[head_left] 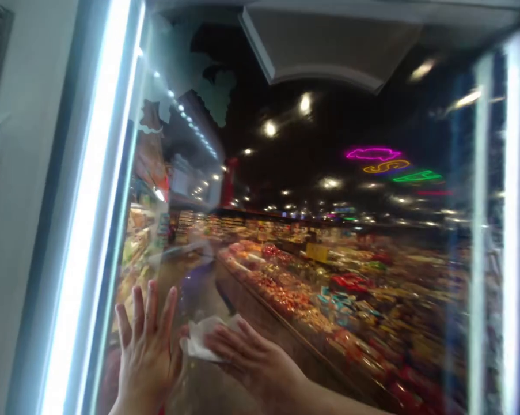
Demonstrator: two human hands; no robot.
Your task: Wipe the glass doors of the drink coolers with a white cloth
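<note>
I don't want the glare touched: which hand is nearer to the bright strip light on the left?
Left. The left hand is right of the strip light, apart from it; the right hand is farther right, over a white cloth.

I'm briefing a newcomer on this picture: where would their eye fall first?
Probably on the glaring light strip down the left side, then the neon outlines at upper right. Near the bottom, the right hand holds a white cloth or tissue beside the spread left hand.
</note>
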